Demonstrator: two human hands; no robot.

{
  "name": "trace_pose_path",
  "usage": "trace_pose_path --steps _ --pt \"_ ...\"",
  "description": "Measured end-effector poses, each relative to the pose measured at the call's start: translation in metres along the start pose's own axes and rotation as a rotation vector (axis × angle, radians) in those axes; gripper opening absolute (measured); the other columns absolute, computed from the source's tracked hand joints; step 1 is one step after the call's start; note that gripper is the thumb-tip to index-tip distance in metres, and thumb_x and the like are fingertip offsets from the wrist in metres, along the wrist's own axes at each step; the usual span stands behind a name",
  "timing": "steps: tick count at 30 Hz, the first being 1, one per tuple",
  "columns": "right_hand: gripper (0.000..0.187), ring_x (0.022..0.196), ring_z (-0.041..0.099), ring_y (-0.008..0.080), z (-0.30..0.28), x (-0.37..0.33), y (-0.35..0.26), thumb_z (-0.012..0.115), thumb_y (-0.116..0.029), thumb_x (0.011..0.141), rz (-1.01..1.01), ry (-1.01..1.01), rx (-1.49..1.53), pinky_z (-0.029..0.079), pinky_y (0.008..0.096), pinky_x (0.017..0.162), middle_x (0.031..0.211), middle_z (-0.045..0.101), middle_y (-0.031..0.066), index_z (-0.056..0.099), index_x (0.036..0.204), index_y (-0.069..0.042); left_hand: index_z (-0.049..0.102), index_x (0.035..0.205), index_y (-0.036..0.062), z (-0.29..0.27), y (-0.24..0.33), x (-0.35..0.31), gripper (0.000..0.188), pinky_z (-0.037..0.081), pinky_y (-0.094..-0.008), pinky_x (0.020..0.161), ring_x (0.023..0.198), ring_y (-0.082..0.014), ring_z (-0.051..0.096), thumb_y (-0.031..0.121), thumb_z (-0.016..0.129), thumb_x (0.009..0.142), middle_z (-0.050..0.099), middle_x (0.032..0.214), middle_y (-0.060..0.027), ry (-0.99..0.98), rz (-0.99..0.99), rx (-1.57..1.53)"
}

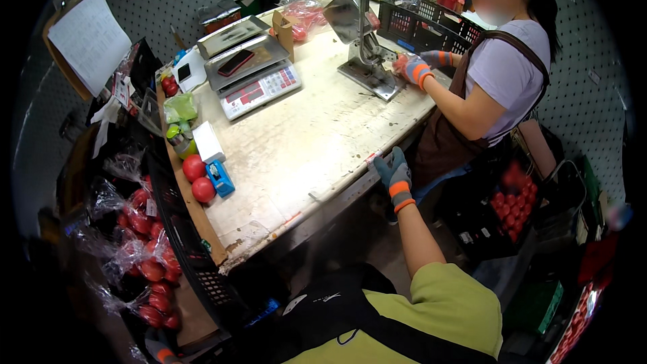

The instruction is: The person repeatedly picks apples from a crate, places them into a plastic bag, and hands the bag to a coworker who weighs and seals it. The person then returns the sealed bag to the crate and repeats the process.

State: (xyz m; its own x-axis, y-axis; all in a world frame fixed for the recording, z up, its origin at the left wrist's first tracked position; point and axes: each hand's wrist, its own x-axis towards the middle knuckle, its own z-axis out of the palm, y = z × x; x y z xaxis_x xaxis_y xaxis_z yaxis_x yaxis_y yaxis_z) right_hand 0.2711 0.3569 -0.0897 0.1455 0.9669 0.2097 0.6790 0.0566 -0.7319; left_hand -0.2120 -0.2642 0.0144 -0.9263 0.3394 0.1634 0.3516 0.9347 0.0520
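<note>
My right hand (pixel 395 177) wears a grey glove with orange bands. It is at the front edge of the worktable (pixel 317 155), fingers stretched out and apart, and I see nothing in it. Low at the left rim, a part of my gloved left hand (pixel 160 349) shows below the clear bags of red tomatoes (pixel 151 270). Its fingers are mostly cut off or in shadow. Two loose tomatoes (pixel 203 189) sit on the table's left side, beside a small blue device (pixel 220 178) and a white box (pixel 208 142).
A co-worker's gloved hands (pixel 418 70) work at a metal bench machine (pixel 371 71). On the table stands a digital scale (pixel 259 91) with a phone (pixel 236 63) on its tray. Black crates (pixel 189 256) flank the left edge; another crate of tomatoes (pixel 515 206) is behind the co-worker.
</note>
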Motion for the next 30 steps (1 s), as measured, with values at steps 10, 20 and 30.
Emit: trace_pose_path --steps 10,20,30 --pt "0.070 0.081 0.056 0.0205 0.027 0.015 0.009 0.072 -0.043 0.071 0.028 -0.063 0.061 0.047 0.0344 0.072 0.090 0.060 0.0101 0.049 0.121 0.000 0.064 0.085 -0.0031 0.031 -0.033 -0.025 0.015 0.046 -0.0330 0.060 0.066 -0.0171 0.051 0.002 0.056 0.074 0.059 0.070 -0.0072 0.067 -0.233 -0.604" --pt "0.081 0.109 0.053 0.0275 0.029 0.033 -0.001 0.073 -0.039 0.070 0.032 0.018 0.085 0.042 0.0351 0.092 0.120 0.054 0.0198 0.041 0.130 0.005 0.064 0.084 -0.0031 0.037 -0.045 -0.023 0.017 0.045 -0.0347 0.062 0.065 -0.0173 0.053 0.009 0.055 0.076 0.061 0.070 -0.0112 0.046 -0.173 -0.634" --pt "0.108 0.131 0.032 0.0331 0.035 0.060 -0.103 0.070 -0.066 0.060 -0.354 -0.031 0.008 0.028 0.0358 0.106 0.140 0.035 0.0231 0.034 0.136 0.002 0.068 0.093 0.0011 0.016 -0.036 -0.022 0.027 0.049 -0.0390 0.071 0.077 -0.0296 0.065 0.024 0.064 0.079 0.067 0.087 -0.0181 0.014 -0.170 -0.213"
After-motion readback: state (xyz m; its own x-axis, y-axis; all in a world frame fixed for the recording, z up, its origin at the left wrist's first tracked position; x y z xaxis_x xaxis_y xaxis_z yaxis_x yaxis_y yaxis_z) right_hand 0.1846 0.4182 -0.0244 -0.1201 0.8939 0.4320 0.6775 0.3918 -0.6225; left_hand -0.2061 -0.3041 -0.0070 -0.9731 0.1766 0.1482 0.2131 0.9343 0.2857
